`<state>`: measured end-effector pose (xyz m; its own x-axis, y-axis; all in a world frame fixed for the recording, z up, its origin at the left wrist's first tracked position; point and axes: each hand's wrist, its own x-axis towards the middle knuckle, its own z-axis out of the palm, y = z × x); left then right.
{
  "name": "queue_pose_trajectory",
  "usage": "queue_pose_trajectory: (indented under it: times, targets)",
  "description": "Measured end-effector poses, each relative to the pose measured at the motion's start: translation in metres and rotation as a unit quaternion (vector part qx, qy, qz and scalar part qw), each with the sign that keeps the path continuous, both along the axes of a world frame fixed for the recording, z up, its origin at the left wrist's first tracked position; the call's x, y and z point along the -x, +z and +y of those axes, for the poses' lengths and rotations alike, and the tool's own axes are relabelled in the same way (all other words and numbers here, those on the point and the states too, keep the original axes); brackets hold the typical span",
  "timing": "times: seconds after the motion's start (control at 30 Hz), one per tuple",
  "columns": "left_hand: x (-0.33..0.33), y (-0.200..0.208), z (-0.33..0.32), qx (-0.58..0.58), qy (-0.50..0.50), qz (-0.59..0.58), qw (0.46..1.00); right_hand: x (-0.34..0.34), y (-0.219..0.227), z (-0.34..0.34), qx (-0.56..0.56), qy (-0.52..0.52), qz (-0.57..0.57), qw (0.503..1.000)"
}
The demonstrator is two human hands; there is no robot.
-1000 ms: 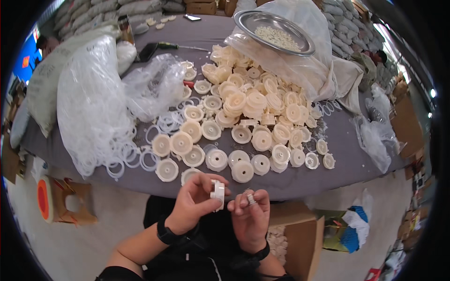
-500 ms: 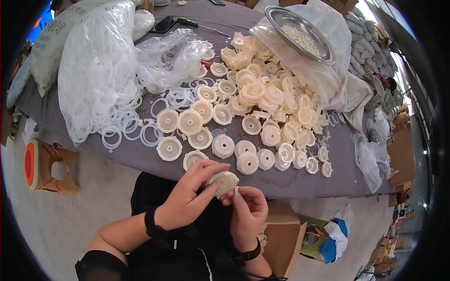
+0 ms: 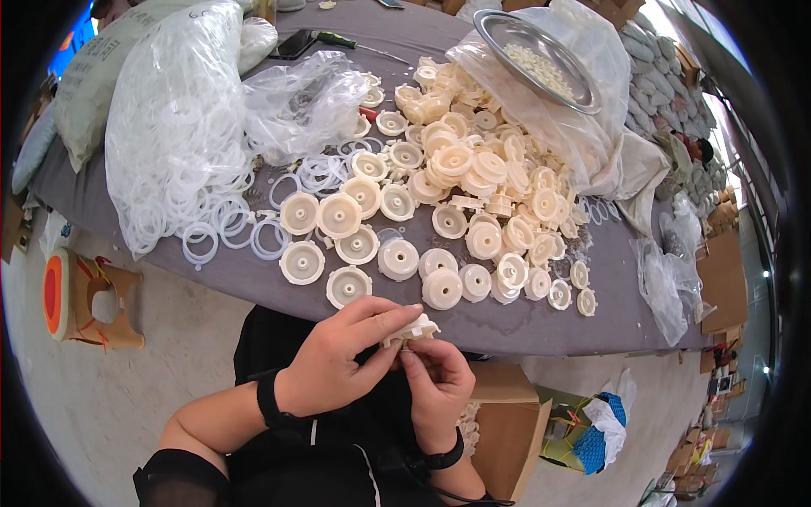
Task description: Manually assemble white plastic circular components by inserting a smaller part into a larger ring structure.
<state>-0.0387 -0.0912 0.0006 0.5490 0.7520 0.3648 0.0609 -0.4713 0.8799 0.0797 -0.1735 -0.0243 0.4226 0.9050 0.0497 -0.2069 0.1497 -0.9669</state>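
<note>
My left hand (image 3: 342,355) is closed on a round cream plastic cap (image 3: 418,328), tilted so its notched rim shows. My right hand (image 3: 439,380) is just below, its thumb and fingers pinched against the cap's underside. A small pale plastic piece (image 3: 405,347) shows only in part between these fingertips, and I cannot tell whether it sits in the cap. On the grey-covered table beyond, a loose cap (image 3: 349,287) lies nearest my left hand. Farther back is a large heap of similar cream caps (image 3: 490,169).
Clear rings (image 3: 200,243) spill from a plastic bag (image 3: 173,127) at left. A metal tray (image 3: 583,100) of small pale pieces rests on a bag at back right. A screwdriver (image 3: 338,40) lies at the back. An open cardboard box (image 3: 511,439) stands below the table by my right arm.
The cap in my left hand has turned from facing up to nearly edge-on. My right hand has moved slightly left, bringing the small piece from beside the rim to beneath the cap.
</note>
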Motion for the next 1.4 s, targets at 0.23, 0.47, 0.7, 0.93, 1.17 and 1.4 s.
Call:
queue_pose_trajectory:
  times: [0.23, 0.47, 0.7, 0.93, 1.17, 1.4]
  targets:
    - [0.001, 0.007, -0.003, 0.017, -0.002, -0.002, 1.000, -0.004, -0.003, 0.002, -0.016, -0.103, -0.124, 0.987]
    - [0.005, 0.010, -0.007, 0.064, -0.029, -0.012, 0.997, -0.015, -0.003, 0.004, -0.011, 0.036, 0.061, 0.997]
    - [-0.005, 0.013, -0.012, 0.010, -0.036, 0.006, 0.999, -0.024, -0.019, 0.001, -0.022, 0.051, 0.129, 0.990]
    - [-0.033, 0.011, 0.101, -0.153, -0.082, 0.152, 0.973, -0.032, -0.035, 0.009, 0.029, 0.055, 0.318, 0.946]
    - [-0.068, -0.031, 0.174, -0.358, -0.140, 0.400, 0.832, -0.032, -0.060, 0.009, -0.051, 0.135, 0.544, 0.827]
    - [-0.083, -0.029, 0.168, -0.336, -0.150, 0.345, 0.864, -0.038, -0.036, 0.006, -0.006, 0.051, 0.422, 0.905]
